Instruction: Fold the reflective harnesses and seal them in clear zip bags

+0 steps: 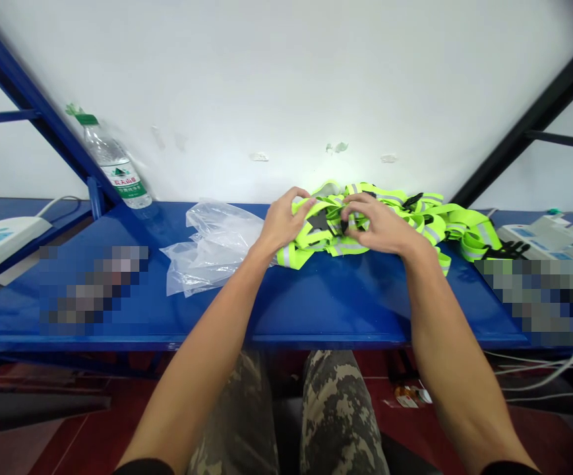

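Holding tangled fluorescent straps in both hands, with the hands apart from each other: gripped at three o'clock from the left hand, and at nine o'clock from the right hand, with fingertips curled in beside a black piece. Trailing along the blue table toward the right hand's three o'clock, with a clear plastic bag near the left hand's nine o'clock.

A green-capped bottle stands at the rear left of the blue desk — a white power strip lies past its left end, white cables by its right — red floor below.
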`<state>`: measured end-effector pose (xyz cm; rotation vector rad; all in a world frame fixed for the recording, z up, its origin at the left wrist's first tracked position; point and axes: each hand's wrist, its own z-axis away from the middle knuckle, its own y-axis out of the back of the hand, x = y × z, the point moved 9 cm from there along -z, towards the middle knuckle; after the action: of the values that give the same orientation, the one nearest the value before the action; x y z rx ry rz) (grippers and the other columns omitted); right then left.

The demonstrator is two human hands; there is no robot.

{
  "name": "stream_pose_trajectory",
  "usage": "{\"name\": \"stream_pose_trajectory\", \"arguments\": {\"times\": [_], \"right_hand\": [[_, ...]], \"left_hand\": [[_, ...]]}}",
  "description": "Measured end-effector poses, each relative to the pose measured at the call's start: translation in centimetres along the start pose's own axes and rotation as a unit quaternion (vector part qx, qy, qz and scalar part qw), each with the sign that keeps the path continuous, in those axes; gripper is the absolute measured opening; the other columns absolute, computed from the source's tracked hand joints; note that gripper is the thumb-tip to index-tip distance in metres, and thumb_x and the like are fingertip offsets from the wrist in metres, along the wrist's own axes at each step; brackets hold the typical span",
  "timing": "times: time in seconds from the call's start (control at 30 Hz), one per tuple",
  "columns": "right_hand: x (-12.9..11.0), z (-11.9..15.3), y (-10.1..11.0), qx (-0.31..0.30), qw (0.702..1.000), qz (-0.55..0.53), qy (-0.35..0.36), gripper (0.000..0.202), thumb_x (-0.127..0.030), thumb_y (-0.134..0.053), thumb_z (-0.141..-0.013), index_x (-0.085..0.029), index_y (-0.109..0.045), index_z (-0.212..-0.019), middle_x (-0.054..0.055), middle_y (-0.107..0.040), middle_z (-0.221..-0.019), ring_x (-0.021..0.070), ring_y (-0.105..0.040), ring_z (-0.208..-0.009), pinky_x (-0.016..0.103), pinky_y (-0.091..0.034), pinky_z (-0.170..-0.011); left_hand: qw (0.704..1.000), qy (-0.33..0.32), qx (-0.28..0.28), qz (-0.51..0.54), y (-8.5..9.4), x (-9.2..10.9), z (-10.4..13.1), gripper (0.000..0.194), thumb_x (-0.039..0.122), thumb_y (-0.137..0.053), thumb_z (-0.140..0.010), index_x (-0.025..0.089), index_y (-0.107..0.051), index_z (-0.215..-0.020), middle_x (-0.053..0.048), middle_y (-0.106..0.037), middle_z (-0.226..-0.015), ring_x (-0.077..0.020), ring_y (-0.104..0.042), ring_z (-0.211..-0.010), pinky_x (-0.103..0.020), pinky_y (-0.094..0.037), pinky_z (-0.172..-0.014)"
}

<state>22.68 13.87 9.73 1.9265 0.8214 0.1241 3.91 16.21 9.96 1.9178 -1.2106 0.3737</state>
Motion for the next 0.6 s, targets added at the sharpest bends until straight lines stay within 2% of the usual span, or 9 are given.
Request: {"name": "stream_pose_trajectory", "arguments": {"times": [0.07, 0.1, 0.17, 0.23, 0.3, 0.37, 0.47, 0.53, 0.6], "right_hand": [[1.3, 0.3, 0.7, 0.036, 0.998, -0.043, -0.035, 0.017, -0.028, -0.064, -0.079, -0.021, -0.071, -0.093, 0.012, -0.061, -0.129, 0.0338, -0.059, -0.120, 0.056, -0.050, -0.099], [1.4, 0.4, 0.8, 0.055, 0.995, -0.074, -0.047, 0.021, -0.031, -0.062, -0.082, -0.022, -0.070, -0.099, 0.011, -0.060, -0.131, 0.0331, -0.058, -0.122, 0.055, -0.052, -0.097], [0.4, 0.3, 0.3, 0.077, 0.988, -0.124, -0.042, 0.041, -0.039, -0.064, -0.084, -0.025, -0.063, -0.122, 0.010, -0.055, -0.140, 0.0315, -0.052, -0.131, 0.053, -0.052, -0.098], [-1.7, -0.1, -0.8, 0.086, 0.989, -0.120, -0.013, 0.065, -0.046, -0.070, -0.080, -0.026, -0.051, -0.138, 0.011, -0.047, -0.150, 0.0319, -0.044, -0.139, 0.053, -0.047, -0.106], [-3.4, -0.8, -2.0, 0.090, 0.992, -0.091, 0.003, 0.077, -0.044, -0.074, -0.075, -0.023, -0.044, -0.143, 0.013, -0.048, -0.149, 0.0336, -0.046, -0.137, 0.053, -0.045, -0.108], [-3.5, -1.3, -2.9, 0.094, 0.993, -0.067, -0.025, 0.064, -0.035, -0.068, -0.077, -0.022, -0.048, -0.136, 0.014, -0.062, -0.131, 0.0334, -0.060, -0.120, 0.051, -0.050, -0.099], [-1.9, -1.4, -3.1, 0.105, 0.989, -0.032, -0.095, 0.041, -0.024, -0.056, -0.080, -0.024, -0.055, -0.121, 0.009, -0.071, -0.102, 0.0315, -0.067, -0.093, 0.048, -0.054, -0.084], [-0.7, -1.1, -2.4, 0.137, 0.982, -0.009, -0.126, 0.044, -0.023, -0.051, -0.081, -0.024, -0.053, -0.125, 0.010, -0.070, -0.101, 0.0321, -0.067, -0.090, 0.049, -0.054, -0.082], [0.2, -0.8, -1.4, 0.193, 0.971, 0.011, -0.143, 0.055, -0.023, -0.047, -0.083, -0.023, -0.043, -0.138, 0.013, -0.067, -0.111, 0.0331, -0.065, -0.096, 0.051, -0.053, -0.086]], "left_hand": [[0.998, 0.026, 0.062, -0.008, 1.3, -0.8, -0.1, 0.028, 0.045, -0.045, -0.099, 0.024, -0.062, -0.097, -0.004, -0.071, -0.096, -0.0195, -0.065, -0.093, -0.031, -0.048, -0.089], [0.994, 0.041, 0.101, -0.003, 1.9, -1.3, -0.1, 0.030, 0.047, -0.042, -0.100, 0.024, -0.061, -0.098, -0.005, -0.070, -0.097, -0.0196, -0.065, -0.096, -0.030, -0.047, -0.090], [0.984, 0.067, 0.163, 0.029, 2.4, -2.1, -0.1, 0.035, 0.052, -0.038, -0.100, 0.024, -0.060, -0.101, -0.006, -0.069, -0.101, -0.0197, -0.064, -0.103, -0.030, -0.047, -0.093], [0.977, 0.090, 0.176, 0.080, 1.7, -2.7, -0.1, 0.043, 0.057, -0.033, -0.101, 0.023, -0.059, -0.103, -0.007, -0.068, -0.102, -0.0200, -0.064, -0.103, -0.031, -0.048, -0.094], [0.978, 0.101, 0.144, 0.109, 0.4, -2.6, -0.2, 0.049, 0.060, -0.029, -0.100, 0.022, -0.059, -0.107, -0.008, -0.067, -0.102, -0.0199, -0.065, -0.100, -0.032, -0.049, -0.093], [0.987, 0.092, 0.102, 0.087, -0.2, -1.8, -0.1, 0.048, 0.060, -0.031, -0.100, 0.023, -0.058, -0.116, -0.007, -0.068, -0.102, -0.0201, -0.066, -0.099, -0.032, -0.048, -0.093], [0.997, 0.050, 0.062, -0.015, 1.6, -0.4, 0.2, 0.052, 0.058, -0.040, -0.098, 0.022, -0.051, -0.133, -0.009, -0.069, -0.108, -0.0239, -0.065, -0.107, -0.037, -0.044, -0.103], [0.995, 0.020, 0.008, -0.097, 3.4, -0.1, 0.4, 0.060, 0.061, -0.050, -0.092, 0.019, -0.053, -0.135, -0.014, -0.065, -0.125, -0.0291, -0.057, -0.123, -0.044, -0.037, -0.112], [0.982, 0.039, -0.088, -0.164, 4.6, -1.2, 1.1, 0.073, 0.067, -0.068, -0.076, 0.020, -0.060, -0.131, -0.016, -0.061, -0.135, -0.0357, -0.051, -0.131, -0.051, -0.033, -0.114]]}}
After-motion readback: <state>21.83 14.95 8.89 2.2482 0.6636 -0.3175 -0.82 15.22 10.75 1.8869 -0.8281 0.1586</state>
